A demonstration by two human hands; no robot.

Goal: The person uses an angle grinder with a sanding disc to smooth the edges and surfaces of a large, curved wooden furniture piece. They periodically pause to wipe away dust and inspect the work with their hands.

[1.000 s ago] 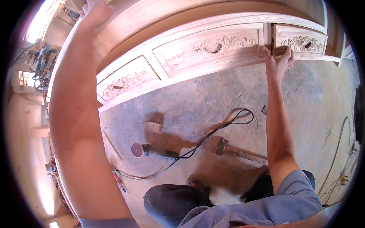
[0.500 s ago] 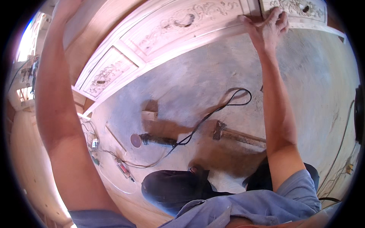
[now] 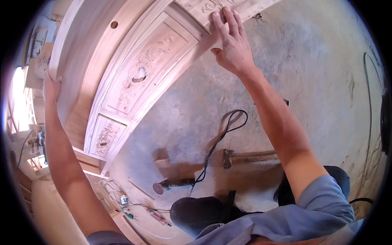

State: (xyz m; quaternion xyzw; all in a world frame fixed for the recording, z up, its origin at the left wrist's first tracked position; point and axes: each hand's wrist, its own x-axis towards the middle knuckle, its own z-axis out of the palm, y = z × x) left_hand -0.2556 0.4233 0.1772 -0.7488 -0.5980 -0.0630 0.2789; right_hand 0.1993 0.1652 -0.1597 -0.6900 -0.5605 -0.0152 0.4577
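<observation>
A pale wooden cabinet [image 3: 163, 77] with carved drawer fronts stretches across the upper left, its curved front facing the floor. My left hand [image 3: 52, 89] is at the far left, closed over the edge of a raised board of the cabinet; part of its fingers is hidden there. Higher up, my right hand [image 3: 234, 47] lies against the cabinet front. Its fingers are stretched out over the lower part of a carved panel [image 3: 210, 9], with the thumb apart.
On the concrete floor lie a black power tool with a round disc [image 3: 175, 183], its looped cable [image 3: 220, 141], a hammer [image 3: 253, 158] and a small wood block [image 3: 161, 162]. A red-handled tool [image 3: 158, 217] and tangled wires [image 3: 112, 188] are at lower left. My knee [image 3: 200, 210] is close by.
The cabinet appears turned and lower left in view, showing more of its inside. My right hand appears farther left along its front. My left hand has come into sight on the board's edge.
</observation>
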